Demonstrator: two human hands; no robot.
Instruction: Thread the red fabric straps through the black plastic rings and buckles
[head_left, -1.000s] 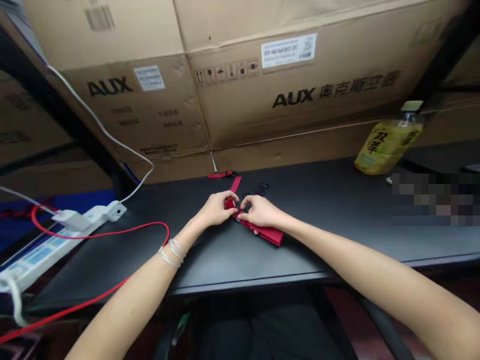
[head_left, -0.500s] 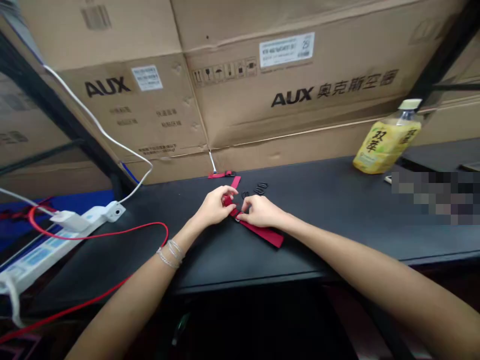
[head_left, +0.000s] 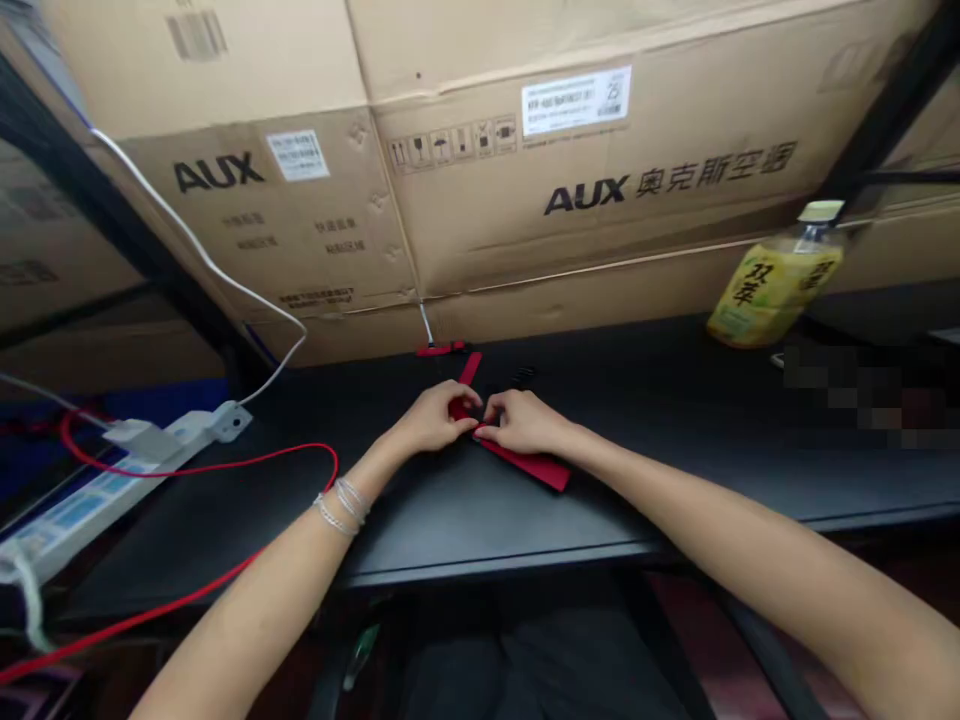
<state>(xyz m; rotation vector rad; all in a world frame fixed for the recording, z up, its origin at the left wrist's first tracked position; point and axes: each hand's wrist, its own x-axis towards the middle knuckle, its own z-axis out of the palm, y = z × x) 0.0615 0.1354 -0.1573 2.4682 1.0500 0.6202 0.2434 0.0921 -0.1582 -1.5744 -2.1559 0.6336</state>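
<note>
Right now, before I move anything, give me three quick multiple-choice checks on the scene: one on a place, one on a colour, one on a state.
1. Where is the plastic drink bottle? A) at the desk's left end B) at the desk's far right C) in a hand
2. What colour is the strap? A) red B) blue C) white
3. How do the left hand and right hand stand? A) only the left touches the strap B) neither touches it C) both hold it

B: it stands far right on the black desk.
A: its free end shows red.
C: both hands' fingers meet on it.
</note>
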